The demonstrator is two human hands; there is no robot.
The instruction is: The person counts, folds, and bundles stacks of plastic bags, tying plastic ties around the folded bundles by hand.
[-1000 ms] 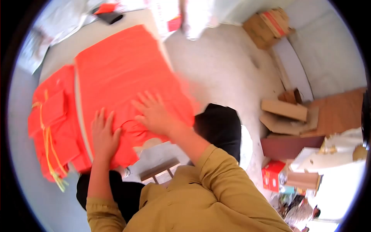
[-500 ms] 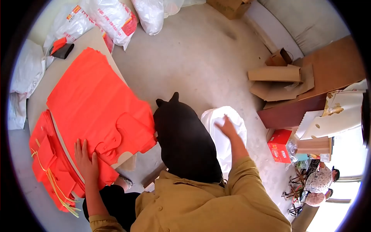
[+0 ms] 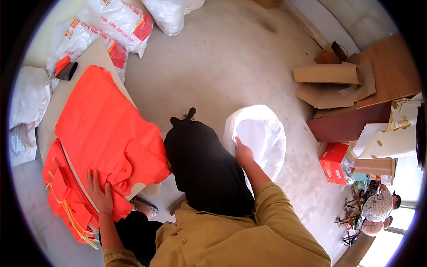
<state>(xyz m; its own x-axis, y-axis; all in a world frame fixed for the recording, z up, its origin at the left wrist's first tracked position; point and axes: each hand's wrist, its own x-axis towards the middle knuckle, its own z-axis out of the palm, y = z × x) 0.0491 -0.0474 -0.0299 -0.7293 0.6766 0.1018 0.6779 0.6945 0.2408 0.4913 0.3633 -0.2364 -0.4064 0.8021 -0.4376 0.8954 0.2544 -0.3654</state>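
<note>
My left hand [image 3: 100, 194] lies flat with fingers spread on the lower edge of a stack of red fabric pieces [image 3: 102, 111], which rests on a board [image 3: 113, 71] to my left. A cut-out piece with a curved loop lies on top near my fingers. My right hand [image 3: 243, 153] is closed on the near left rim of a large white bag [image 3: 273, 133], which stands with its mouth wide open beside my black-clad leg [image 3: 207, 164]. The fingers inside the rim are partly hidden.
Tied red bundles [image 3: 66, 196] with yellow strips lie at the lower left. Stuffed white sacks [image 3: 118, 22] line the back left. An opened cardboard box [image 3: 327, 74], a brown cabinet [image 3: 351, 124] and a red box [image 3: 333, 163] stand right. Two people [image 3: 376, 209] sit farther off.
My right hand has moved down and left from over the white bag onto its rim and closed there. The bag's mouth is wider. My left hand stays on the fabric.
</note>
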